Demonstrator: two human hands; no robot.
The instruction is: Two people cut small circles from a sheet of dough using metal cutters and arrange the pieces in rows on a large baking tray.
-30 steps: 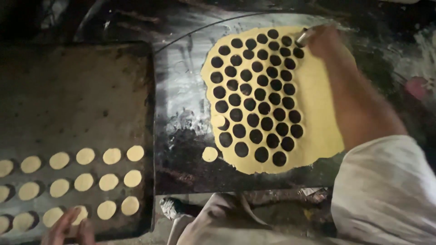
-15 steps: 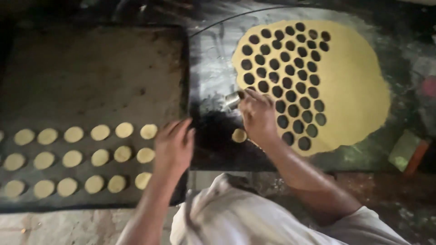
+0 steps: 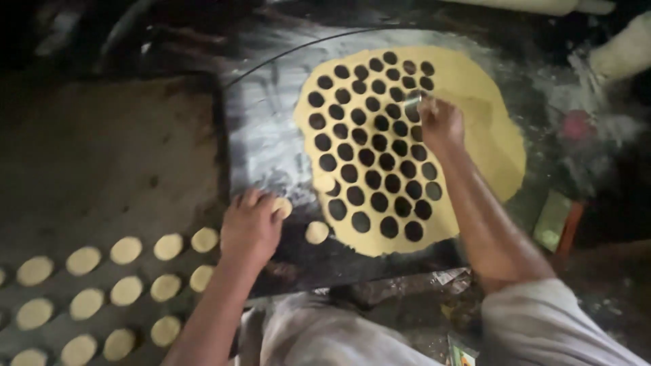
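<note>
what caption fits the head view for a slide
Right hand presses a round cutter into the holed dough sheet while the left hand touches a cut disc beside the tray.

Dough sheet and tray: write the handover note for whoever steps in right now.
Left hand: on the dark work surface, fingers on a small round dough disc; another loose disc lies beside it.
Right hand: pressing a small metal ring cutter into the flat yellow dough sheet.
Done: most of the sheet is punched with round holes; rows of discs sit on the dark baking tray.
Left: the sheet's uncut right part; loose discs off the tray.
</note>
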